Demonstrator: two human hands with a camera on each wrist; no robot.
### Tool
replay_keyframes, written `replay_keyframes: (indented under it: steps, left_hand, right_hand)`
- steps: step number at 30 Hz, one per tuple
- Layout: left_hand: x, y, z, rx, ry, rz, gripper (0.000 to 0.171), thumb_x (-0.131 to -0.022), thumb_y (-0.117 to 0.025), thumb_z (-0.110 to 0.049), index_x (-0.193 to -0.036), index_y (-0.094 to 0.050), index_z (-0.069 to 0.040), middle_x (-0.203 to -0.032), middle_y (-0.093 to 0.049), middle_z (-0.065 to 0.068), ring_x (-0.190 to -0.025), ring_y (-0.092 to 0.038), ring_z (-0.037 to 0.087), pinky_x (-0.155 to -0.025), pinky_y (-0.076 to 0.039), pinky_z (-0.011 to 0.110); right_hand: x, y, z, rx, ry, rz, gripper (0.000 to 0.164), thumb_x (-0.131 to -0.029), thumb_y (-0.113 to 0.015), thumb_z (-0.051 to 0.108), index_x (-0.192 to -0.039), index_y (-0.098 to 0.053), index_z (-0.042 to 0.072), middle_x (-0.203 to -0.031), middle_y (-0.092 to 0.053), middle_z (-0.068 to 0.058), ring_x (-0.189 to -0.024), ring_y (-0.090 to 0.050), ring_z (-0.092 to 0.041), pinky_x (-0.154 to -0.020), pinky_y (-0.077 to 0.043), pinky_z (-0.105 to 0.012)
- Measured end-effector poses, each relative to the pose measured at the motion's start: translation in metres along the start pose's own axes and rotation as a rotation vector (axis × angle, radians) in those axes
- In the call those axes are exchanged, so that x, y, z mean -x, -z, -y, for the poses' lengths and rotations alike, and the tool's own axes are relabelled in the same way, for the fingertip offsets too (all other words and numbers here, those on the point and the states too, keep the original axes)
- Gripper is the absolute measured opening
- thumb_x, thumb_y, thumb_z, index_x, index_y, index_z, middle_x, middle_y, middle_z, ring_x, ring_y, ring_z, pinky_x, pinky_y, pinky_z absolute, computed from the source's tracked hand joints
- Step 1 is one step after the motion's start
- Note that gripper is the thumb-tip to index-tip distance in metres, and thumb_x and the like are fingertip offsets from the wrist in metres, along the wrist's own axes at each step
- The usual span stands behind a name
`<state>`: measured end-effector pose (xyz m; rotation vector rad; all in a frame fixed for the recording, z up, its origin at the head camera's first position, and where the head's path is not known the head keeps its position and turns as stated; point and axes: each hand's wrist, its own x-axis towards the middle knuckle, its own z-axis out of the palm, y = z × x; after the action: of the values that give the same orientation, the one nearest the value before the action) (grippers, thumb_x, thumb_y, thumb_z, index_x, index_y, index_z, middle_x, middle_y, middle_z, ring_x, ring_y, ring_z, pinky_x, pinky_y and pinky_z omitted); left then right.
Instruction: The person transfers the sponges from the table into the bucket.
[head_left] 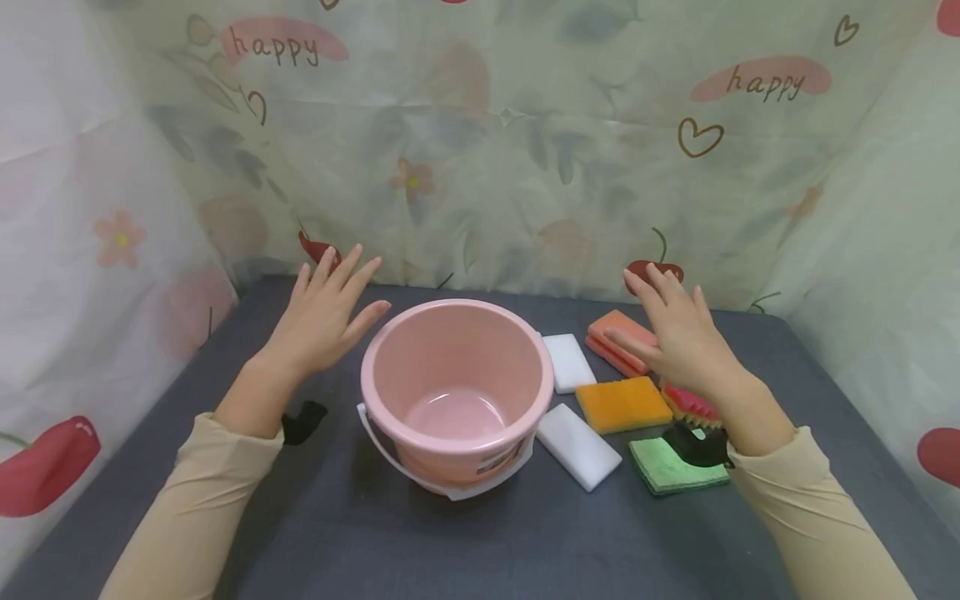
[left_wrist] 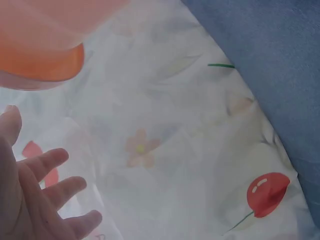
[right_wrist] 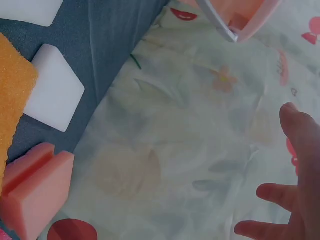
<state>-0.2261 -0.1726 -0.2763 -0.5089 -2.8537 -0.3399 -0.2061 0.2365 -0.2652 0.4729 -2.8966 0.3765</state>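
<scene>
A pink bucket (head_left: 459, 443) stands upright on the dark table, its white handle (head_left: 420, 481) hanging down at the front. Inside, its bare bottom shows. To its left my left hand (head_left: 322, 312) hovers with fingers spread, holding nothing. My right hand (head_left: 678, 333) is raised over the sponges at the right, fingers apart and nothing in them. Below and around it lie a coral sponge (head_left: 618, 337), an orange sponge (head_left: 624, 406), a red-pink bristled piece (head_left: 686, 402) partly hidden by the wrist, and a green sponge (head_left: 667, 467).
Two white sponges, a rear one (head_left: 568, 363) and a front one (head_left: 579, 447), lie close to the bucket's right side. The dark tabletop (head_left: 450, 550) is bordered by printed cloth hangings (head_left: 495, 167) at the back and both sides.
</scene>
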Motion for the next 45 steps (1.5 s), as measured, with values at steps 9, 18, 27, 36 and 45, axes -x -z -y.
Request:
replay_keyframes:
  steps: [9, 18, 27, 36, 45]
  left_hand:
    - [0.009, 0.006, 0.000, 0.243, -0.033, -0.015, 0.060, -0.098, -0.037, -0.047, -0.147, -0.028, -0.014, -0.156, -0.018, 0.015, -0.146, -0.003, 0.037, -0.115, -0.002, 0.059]
    - [0.021, 0.003, 0.003, 0.526, -0.088, -0.009, 0.049, -0.099, -0.041, -0.035, -0.143, -0.035, -0.014, -0.154, -0.026, 0.010, -0.144, -0.019, 0.032, -0.112, -0.019, 0.059]
    - [0.029, -0.010, 0.003, 0.721, -0.143, -0.010, 0.036, -0.099, -0.044, -0.023, -0.134, -0.048, -0.016, -0.148, -0.038, 0.006, -0.140, -0.030, 0.027, -0.109, -0.026, 0.057]
    - [0.031, -0.026, 0.002, 0.859, -0.155, 0.056, 0.038, -0.097, -0.048, -0.017, -0.134, -0.048, -0.008, -0.146, -0.041, 0.010, -0.133, -0.040, 0.031, -0.105, -0.036, 0.050]
    - [0.033, -0.037, -0.001, 0.892, -0.174, 0.045, 0.038, -0.094, -0.054, -0.013, -0.131, -0.050, -0.006, -0.142, -0.046, 0.011, -0.128, -0.046, 0.026, -0.095, -0.040, 0.011]
  right_hand:
    - [0.011, 0.003, -0.021, -0.161, -0.004, -0.010, 0.077, -0.090, -0.056, 0.042, -0.148, -0.020, 0.005, -0.150, -0.025, -0.024, -0.138, -0.019, -0.045, -0.108, -0.016, -0.066]
    - [0.023, -0.004, -0.051, -0.205, -0.079, 0.009, 0.080, -0.089, -0.058, 0.042, -0.148, -0.019, 0.004, -0.147, -0.026, -0.028, -0.132, -0.025, -0.047, -0.101, -0.024, -0.069]
    - [0.033, -0.014, -0.084, -0.209, -0.153, 0.053, 0.081, -0.089, -0.060, 0.041, -0.146, -0.020, -0.001, -0.145, -0.027, -0.032, -0.129, -0.027, -0.050, -0.099, -0.025, -0.069]
    - [0.044, -0.031, -0.114, -0.174, -0.212, 0.122, 0.083, -0.087, -0.062, 0.040, -0.141, -0.022, -0.009, -0.138, -0.031, -0.037, -0.123, -0.030, -0.052, -0.096, -0.029, -0.070]
    - [0.051, -0.047, -0.136, -0.167, -0.253, 0.192, 0.093, -0.080, -0.067, 0.043, -0.138, -0.022, -0.014, -0.131, -0.034, -0.039, -0.113, -0.035, -0.053, -0.084, -0.046, -0.062]
